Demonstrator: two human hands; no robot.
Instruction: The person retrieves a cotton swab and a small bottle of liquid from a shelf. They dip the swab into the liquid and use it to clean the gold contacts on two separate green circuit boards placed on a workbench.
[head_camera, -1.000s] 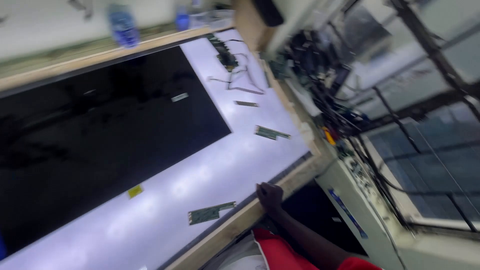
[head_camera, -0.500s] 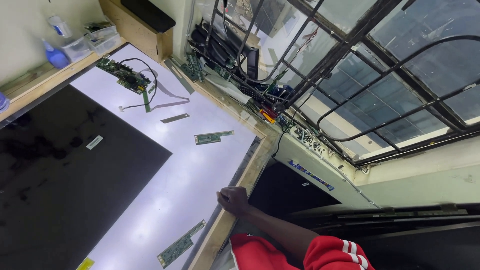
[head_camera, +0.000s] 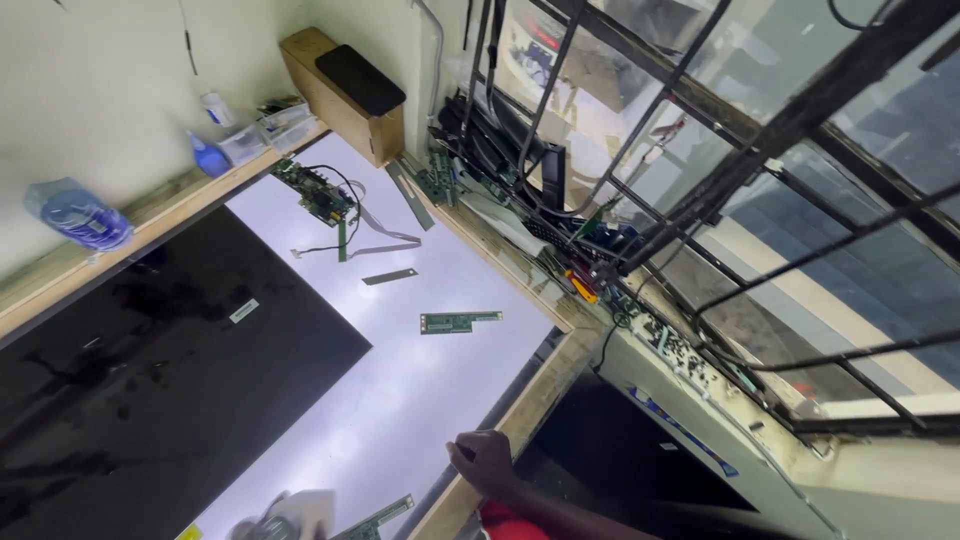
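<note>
My right hand (head_camera: 485, 462) rests at the bottom of the view with its fingers curled over the wooden edge (head_camera: 530, 400) of a work table; a red sleeve shows behind it. On the table lies a large lit white panel (head_camera: 400, 400), partly covered by a black sheet (head_camera: 150, 380). A narrow green circuit strip (head_camera: 460, 321) lies on the panel beyond the hand, and another strip (head_camera: 375, 518) lies just left of it. A pale blurred shape (head_camera: 285, 512) sits at the bottom edge; I cannot tell what it is. My left hand is not seen.
A green circuit board with cables (head_camera: 315, 192) and a grey strip (head_camera: 390, 276) lie at the panel's far end. A wooden box with a black top (head_camera: 345, 90) stands in the corner. Blue bottles (head_camera: 80, 215) line the wall ledge. Electronics clutter the sill (head_camera: 520, 200) below a barred window.
The view has swung so the table's far corner and wall ledge show. My right hand has stayed on the wooden edge. The pale blurred shape has come in at the bottom.
</note>
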